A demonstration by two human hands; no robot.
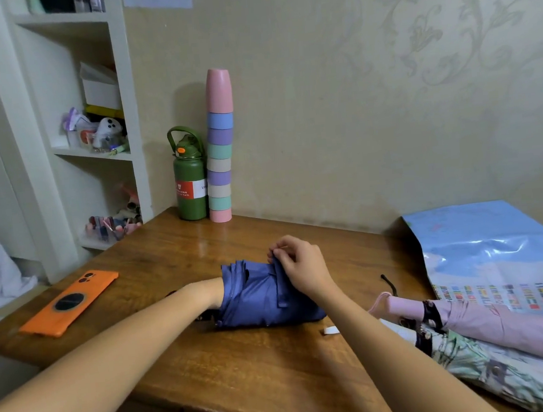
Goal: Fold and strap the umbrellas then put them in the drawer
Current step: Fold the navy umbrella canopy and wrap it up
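A folded blue umbrella (257,296) lies on the wooden desk (211,366), its canopy bunched and its strap hanging loose across the middle. My right hand (301,265) pinches the blue fabric at the umbrella's far edge. My left hand is hidden under the canopy; only the wrist (202,297) shows entering from the left. A pink umbrella (500,324) and a floral pale-green umbrella (490,367) lie collapsed at the right, side by side.
An orange phone (68,303) lies at the desk's left. A green bottle (190,183) and a tall stack of pastel cups (220,151) stand at the back by the wall. A blue plastic bag (494,246) lies at the right. White shelves (96,148) stand to the left.
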